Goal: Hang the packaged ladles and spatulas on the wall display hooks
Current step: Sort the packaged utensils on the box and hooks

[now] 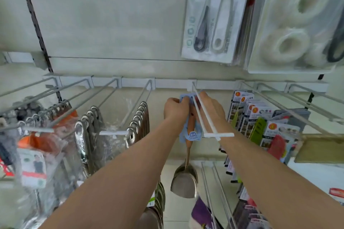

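Nearly hung: against a pale shop wall [111, 24], a white rail [173, 83] carries a row of wire pegs, and both arms of a person reach to the two-pronged hook [223, 134] at its middle. The left hand [175, 109], just left of the hook, pinches the top of a packaged spatula [184, 182] with curled fingers; the right hand [212, 111], under the hook's prongs, closes on the opposite edge. The spatula hangs straight down below the hook, close to its wall end, steel blade lowest (whether its hang-hole is already threaded on the prongs cannot be told). Left of the hook, steel handles [141, 117] crowd the neighbouring pegs; right of it stand carded goods [260, 117].

Risk, on this evidence: if the hole misses a prong or the fingers let go early, the heavy blade would drop onto stock below the hook; a forearm could also catch the hook's front crossbar.

The blue card [190, 135] round the handle bears a small emblem and print too blurred to read; the red-and-yellow roundels on goods right of the hook are equally illegible.
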`<state>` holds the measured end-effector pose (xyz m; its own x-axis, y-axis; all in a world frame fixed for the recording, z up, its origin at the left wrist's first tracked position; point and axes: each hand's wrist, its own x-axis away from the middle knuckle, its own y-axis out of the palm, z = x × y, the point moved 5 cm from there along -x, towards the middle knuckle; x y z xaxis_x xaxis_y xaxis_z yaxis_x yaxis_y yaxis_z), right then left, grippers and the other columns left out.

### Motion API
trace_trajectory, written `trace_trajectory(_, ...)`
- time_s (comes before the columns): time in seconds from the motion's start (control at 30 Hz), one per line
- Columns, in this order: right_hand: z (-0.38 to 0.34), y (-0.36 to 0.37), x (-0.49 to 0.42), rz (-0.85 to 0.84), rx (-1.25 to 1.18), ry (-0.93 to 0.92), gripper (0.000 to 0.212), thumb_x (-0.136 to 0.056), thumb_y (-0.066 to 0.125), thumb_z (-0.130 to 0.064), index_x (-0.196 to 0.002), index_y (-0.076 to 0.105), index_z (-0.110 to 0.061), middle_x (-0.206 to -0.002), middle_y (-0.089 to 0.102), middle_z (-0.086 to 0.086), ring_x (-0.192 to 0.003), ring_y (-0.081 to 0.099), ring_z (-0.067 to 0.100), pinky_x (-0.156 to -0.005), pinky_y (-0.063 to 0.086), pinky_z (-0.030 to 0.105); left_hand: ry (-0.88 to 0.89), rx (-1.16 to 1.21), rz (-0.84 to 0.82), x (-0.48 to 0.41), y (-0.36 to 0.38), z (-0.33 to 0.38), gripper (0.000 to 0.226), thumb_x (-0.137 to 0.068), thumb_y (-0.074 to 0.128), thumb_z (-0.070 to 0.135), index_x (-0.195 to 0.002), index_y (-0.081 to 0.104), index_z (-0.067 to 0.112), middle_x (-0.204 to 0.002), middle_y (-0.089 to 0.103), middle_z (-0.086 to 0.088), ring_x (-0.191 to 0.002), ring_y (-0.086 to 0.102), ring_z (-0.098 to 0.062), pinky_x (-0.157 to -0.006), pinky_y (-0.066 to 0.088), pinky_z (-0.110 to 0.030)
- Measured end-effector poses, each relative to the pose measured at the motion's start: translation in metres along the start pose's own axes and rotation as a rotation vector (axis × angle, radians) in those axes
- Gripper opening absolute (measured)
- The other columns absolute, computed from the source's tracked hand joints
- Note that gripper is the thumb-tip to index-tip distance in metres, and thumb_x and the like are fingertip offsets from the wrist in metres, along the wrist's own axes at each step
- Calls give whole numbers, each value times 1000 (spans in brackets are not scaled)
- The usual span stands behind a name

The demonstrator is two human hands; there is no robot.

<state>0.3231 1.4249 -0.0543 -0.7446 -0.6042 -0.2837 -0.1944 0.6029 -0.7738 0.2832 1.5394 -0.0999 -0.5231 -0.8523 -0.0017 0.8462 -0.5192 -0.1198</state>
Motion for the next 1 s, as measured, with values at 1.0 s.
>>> trace_trajectory(1.0, -3, 16, 63, -62, -19, -135, 15, -97, 48, -26, -93, 58, -16, -90, 65, 13, -84, 62, 31, -62, 42, 30, 138, -104, 60, 107, -41, -2, 15, -93, 49, 14, -84, 60, 7, -76, 58, -10, -73, 56, -26, -66, 48, -31)
